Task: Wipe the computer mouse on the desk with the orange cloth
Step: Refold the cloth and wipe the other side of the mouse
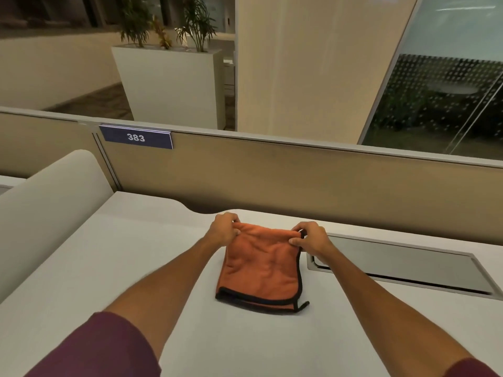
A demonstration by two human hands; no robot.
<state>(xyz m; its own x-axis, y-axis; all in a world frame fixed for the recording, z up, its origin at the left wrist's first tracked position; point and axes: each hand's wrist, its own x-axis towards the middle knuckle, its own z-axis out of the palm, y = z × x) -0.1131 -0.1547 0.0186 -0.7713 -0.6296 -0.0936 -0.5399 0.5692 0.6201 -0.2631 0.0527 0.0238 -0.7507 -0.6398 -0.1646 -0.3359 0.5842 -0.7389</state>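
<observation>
Orange cloth, folded with black edging, lies flat on the white desk, roughly centre frame. Left hand pinches the far left corner of the cloth at about 11 o'clock from its middle; right hand pinches the far right corner at about 1 o'clock. Both hands are closed on fabric, thumb against fingers, with the far edge slightly raised and the near edge resting on the desk. A small loop tag sticks out at the near right corner, around 5 o'clock.

Computer mouse: not visible anywhere in this view. Could be out of frame or under the cloth; cannot tell, though the cloth looks too flat to cover one.

Other things: metal cable hatch set in the desk at 3 o'clock from the cloth, just beside it, lid partly open. Beige partition runs along the back at 12 o'clock, with a blue "383" number plate at 10 o'clock. White planter with plants beyond the partition. Curved white panel at 9 o'clock.

Progress judgement: ambiguous. Cloth is in hand but no wiping contact shows. Either very early, picking up or unfolding the cloth, or at the end, folding it and laying it down. If early, left to do: lift cloth, find mouse, wipe it.
</observation>
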